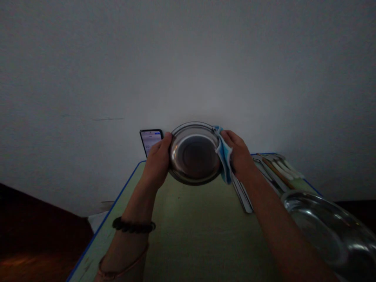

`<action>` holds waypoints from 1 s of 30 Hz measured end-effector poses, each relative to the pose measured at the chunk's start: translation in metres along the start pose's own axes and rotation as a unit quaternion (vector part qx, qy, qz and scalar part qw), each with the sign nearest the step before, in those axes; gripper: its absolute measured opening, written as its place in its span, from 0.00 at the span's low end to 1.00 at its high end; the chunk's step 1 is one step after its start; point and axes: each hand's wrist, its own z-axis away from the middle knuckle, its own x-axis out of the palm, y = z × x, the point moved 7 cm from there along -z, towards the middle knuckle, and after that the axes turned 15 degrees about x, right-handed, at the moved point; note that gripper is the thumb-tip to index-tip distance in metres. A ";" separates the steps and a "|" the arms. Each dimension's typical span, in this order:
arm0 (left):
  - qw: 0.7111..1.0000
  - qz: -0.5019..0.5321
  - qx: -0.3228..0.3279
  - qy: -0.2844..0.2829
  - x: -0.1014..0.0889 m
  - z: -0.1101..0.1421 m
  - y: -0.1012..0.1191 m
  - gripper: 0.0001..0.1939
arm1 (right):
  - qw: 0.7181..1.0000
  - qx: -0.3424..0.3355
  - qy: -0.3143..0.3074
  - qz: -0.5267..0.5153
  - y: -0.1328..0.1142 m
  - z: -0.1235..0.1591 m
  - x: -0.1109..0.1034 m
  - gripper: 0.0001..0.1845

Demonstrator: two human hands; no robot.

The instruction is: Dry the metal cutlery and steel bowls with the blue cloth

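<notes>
A shiny metal bowl (195, 154) is held up over the table, tilted so that one round face points toward me. My left hand (158, 162) grips its left rim, thumb on the near side. At the right rim, my right hand (238, 154) is closed on a blue cloth with a pale edge (225, 156), which lies between the fingers and the bowl. The cloth's lower corner hangs down beside the rim. Most of the fingers of both hands are hidden behind the bowl and cloth.
Under the hands is a pale green table with a blue edge (182, 235). A phone (151, 140) leans against the wall (188, 58) at back left. Metal utensils (243, 197), several white-handled pieces (284, 168) and a large metal basin (326, 231) occupy the right side.
</notes>
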 end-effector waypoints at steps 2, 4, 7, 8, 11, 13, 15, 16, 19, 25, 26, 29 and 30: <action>0.998 -0.044 -0.002 -0.052 0.006 0.001 0.003 0.21 | 0.997 -0.019 -0.053 0.061 -0.008 0.003 0.006 0.15; 0.992 -0.060 -0.003 -0.111 0.015 0.003 0.005 0.21 | 0.989 -0.040 -0.092 0.107 -0.013 0.006 0.011 0.16; 0.996 -0.057 0.018 -0.072 0.012 0.001 0.010 0.21 | 0.994 -0.045 -0.063 0.083 -0.010 0.003 0.008 0.16; 0.997 -0.057 0.023 -0.042 0.008 0.000 0.010 0.20 | 0.997 -0.039 -0.037 0.052 -0.007 0.001 0.005 0.16; 0.999 -0.035 0.015 0.036 -0.003 -0.002 0.005 0.20 | 0.999 -0.006 0.024 -0.043 0.005 -0.003 -0.001 0.16; 0.997 -0.027 0.009 0.077 -0.010 -0.002 0.002 0.20 | 0.998 0.008 0.026 -0.063 0.008 -0.003 0.001 0.16; 0.997 -0.033 0.013 0.064 -0.010 -0.001 0.002 0.19 | 0.999 0.003 -0.012 -0.031 0.003 -0.001 0.006 0.16; 0.999 -0.039 0.015 0.026 -0.005 -0.001 0.003 0.19 | 0.999 -0.005 -0.043 0.000 -0.001 0.001 0.009 0.16; 0.995 -0.036 0.010 -0.098 0.013 0.002 0.006 0.18 | 0.991 -0.029 -0.104 0.082 -0.009 0.005 0.015 0.16; 1.000 0.004 0.004 0.017 0.000 -0.001 0.002 0.19 | 1.000 -0.020 -0.012 0.000 -0.006 0.002 0.003 0.16; 0.999 0.015 0.004 0.032 -0.002 -0.001 0.001 0.19 | 1.000 -0.015 -0.004 -0.015 -0.005 0.002 0.003 0.15; 0.999 0.020 0.014 0.041 -0.004 -0.002 0.002 0.19 | 1.000 -0.011 -0.026 -0.012 -0.005 0.003 0.008 0.15; 0.999 0.015 0.020 0.039 -0.004 -0.002 0.003 0.19 | 0.999 -0.013 -0.037 -0.003 -0.007 0.003 0.009 0.15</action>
